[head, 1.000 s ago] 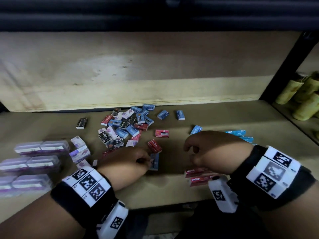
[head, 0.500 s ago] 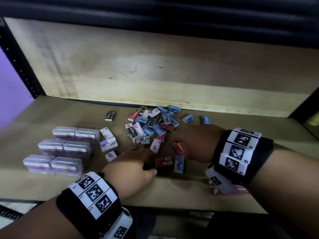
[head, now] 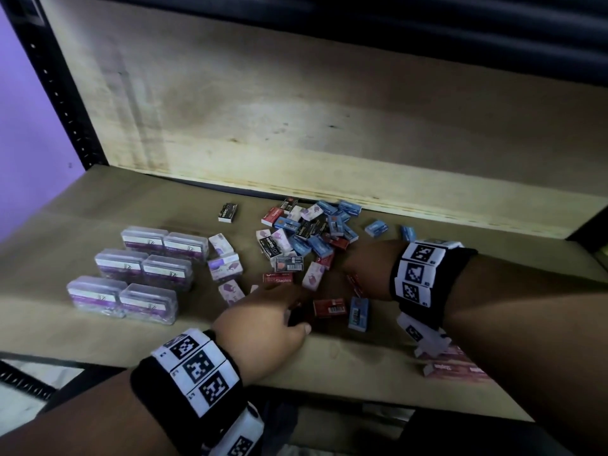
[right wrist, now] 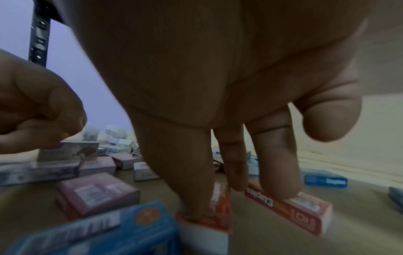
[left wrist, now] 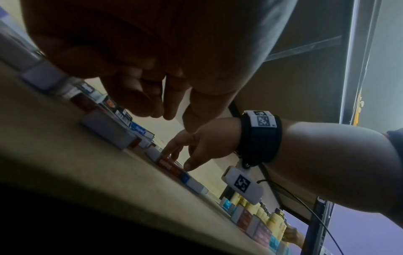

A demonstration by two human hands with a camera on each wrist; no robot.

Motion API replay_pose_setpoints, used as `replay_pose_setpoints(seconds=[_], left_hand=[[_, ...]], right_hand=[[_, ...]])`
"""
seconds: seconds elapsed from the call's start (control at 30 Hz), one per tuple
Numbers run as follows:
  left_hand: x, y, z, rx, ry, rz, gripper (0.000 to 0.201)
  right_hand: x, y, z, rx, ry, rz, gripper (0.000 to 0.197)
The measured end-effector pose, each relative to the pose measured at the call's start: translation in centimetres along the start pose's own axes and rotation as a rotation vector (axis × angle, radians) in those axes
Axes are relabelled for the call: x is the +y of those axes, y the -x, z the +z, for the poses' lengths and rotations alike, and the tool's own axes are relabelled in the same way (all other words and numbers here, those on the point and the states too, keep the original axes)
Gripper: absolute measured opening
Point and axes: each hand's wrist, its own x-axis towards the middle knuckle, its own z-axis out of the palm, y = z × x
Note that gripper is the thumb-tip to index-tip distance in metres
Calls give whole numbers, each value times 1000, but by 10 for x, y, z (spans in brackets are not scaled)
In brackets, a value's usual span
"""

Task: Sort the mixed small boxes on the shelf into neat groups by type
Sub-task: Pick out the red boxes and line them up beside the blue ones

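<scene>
A heap of mixed small boxes [head: 306, 238] in red, blue, black and purple-white lies mid-shelf. My right hand [head: 360, 274] reaches in from the right. Its thumb and forefinger pinch a red staples box [right wrist: 220, 212] that stands on edge, and another fingertip touches a second red box [right wrist: 290, 207]. My left hand [head: 263, 320] hovers near the shelf's front edge with fingers [left wrist: 152, 103] hanging loosely curled and nothing between them. Beside it lie a flat red box [head: 329, 307] and a blue box [head: 358, 313].
Several clear plastic cases [head: 131, 274] stand in neat pairs at the left, with purple-white boxes [head: 225, 264] beside them. A group of red boxes [head: 457, 370] sits at the front right under my right forearm. The shelf's back wall [head: 296, 143] stands close behind the heap.
My right hand has moved left, from beside the red group at the front right to the red box by the heap. The left hand stays near the front edge.
</scene>
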Motion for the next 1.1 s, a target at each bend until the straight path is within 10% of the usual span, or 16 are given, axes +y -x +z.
replay_pose_setpoints(seconds=[1.1], left_hand=[[42,-42,-13,-235,-208,82,51]], right_hand=[[19,154,51,538,-1057,377,22]])
